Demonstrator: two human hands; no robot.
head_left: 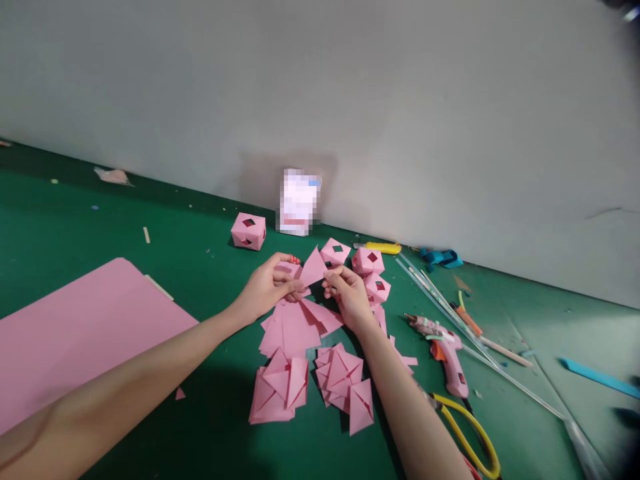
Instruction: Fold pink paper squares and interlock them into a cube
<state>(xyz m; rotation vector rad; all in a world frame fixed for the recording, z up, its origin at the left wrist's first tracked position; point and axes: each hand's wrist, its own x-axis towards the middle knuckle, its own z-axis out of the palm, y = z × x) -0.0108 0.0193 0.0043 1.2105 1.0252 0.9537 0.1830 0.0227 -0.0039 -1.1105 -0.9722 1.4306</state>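
Note:
Between my two hands is a pink paper piece (314,265) with a pointed top, raised over the table. My left hand (267,287) grips its lower left side, fingers closed. The thumb and fingers of my right hand (349,293) pinch its right edge. Just below lie loose pink paper sheets (290,328), fanned out. Nearer to me sit two piles of folded pink paper, a left pile (273,397) and a right pile (343,373). Pink paper boxes with diamond-shaped holes stand behind my right hand, one of them (367,261) close to it.
Another pink box (249,231) stands left of a blurred bright screen (299,203) against the wall. A large pink sheet (100,327) covers the left side. To the right lie a glue gun (447,350), yellow-handled scissors (470,427), clear glue sticks (440,300) and a yellow cutter (383,248).

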